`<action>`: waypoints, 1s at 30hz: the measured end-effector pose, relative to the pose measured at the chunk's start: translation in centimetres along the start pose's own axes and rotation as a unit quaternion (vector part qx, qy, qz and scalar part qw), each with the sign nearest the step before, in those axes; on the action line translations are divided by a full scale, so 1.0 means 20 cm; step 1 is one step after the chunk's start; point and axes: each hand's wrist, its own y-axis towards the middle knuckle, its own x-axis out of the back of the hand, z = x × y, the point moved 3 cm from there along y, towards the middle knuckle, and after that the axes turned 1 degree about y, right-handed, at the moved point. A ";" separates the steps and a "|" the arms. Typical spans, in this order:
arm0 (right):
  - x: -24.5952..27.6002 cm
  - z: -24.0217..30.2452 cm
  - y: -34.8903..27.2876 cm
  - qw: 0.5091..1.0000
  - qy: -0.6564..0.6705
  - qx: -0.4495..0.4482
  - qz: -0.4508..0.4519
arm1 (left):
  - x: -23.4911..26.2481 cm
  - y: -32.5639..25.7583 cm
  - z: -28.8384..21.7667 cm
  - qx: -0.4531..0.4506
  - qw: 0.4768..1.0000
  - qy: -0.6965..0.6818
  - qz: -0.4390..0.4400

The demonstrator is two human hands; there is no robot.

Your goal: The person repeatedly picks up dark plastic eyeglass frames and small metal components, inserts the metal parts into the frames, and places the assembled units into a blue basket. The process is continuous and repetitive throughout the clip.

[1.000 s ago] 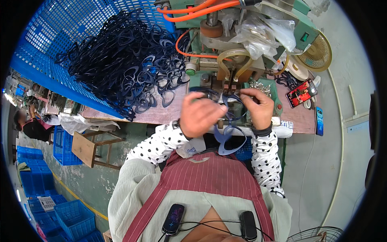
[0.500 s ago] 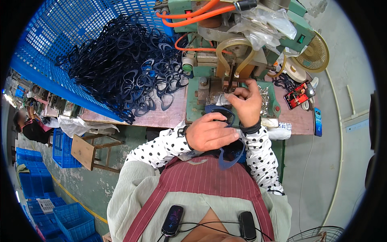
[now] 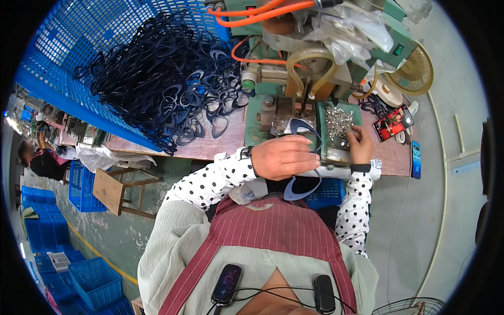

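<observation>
A dark blue plastic glasses frame (image 3: 319, 181) is held in my left hand (image 3: 285, 158), in front of the green machine's base. One of its rims reaches past my fingers toward the machine, and the other hangs toward my apron. My left fingers are closed over the middle of it. At the near right of a green tray (image 3: 324, 137) of small shiny metal parts (image 3: 337, 122) is my right hand (image 3: 360, 147). Its fingertips are pinched together at the tray's edge; whether a part is between them is too small to see.
A blue basket (image 3: 58, 100) heaped with dark blue glasses frames (image 3: 157, 79) stands at the left of the table. The green machine (image 3: 256, 118) has orange hoses (image 3: 262, 18). On the right lie a phone (image 3: 394, 123) and a fan (image 3: 412, 68). A wooden stool (image 3: 109, 194) stands at left.
My right hand has left the machine's working point and moved right to the tray of metal parts. My left hand has drawn slightly right and up with the glasses frame still in it.
</observation>
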 end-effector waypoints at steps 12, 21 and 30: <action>-0.07 0.08 -0.03 0.996 -0.031 0.071 -0.047 | 0.00 -0.04 -0.07 0.048 0.995 0.083 -0.017; -0.06 0.11 -0.06 0.994 -0.006 0.042 -0.103 | 0.34 -0.70 0.41 0.504 0.768 0.289 -0.269; -0.06 0.10 -0.06 0.987 -0.057 0.087 -0.122 | 0.44 -0.95 0.85 0.794 0.462 0.391 0.056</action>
